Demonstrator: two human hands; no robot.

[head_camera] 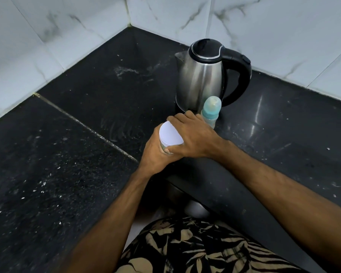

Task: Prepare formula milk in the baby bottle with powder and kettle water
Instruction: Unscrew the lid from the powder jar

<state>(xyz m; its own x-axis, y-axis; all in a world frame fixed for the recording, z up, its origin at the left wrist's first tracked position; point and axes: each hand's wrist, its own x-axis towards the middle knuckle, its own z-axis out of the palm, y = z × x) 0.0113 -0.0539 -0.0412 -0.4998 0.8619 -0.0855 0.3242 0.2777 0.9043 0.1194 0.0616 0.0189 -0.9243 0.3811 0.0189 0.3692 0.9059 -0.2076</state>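
Head view: both hands, left hand [156, 154] and right hand [193, 134], clamped around white-lidded powder jar [169, 135], label hidden.

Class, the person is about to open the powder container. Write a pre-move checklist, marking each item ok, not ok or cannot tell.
1. White-lidded powder container gripped: ok, left hand holds the body.
2. Right hand on the lid: ok, fingers wrap its rim.
3. Lid already loosened: cannot tell.
4. Clear baby bottle with pale blue collar upright on the black stone counter: ok.
5. Bottle open for powder: not ok, cap on.
6. Stainless steel kettle with black handle holds water: cannot tell, lid shut.
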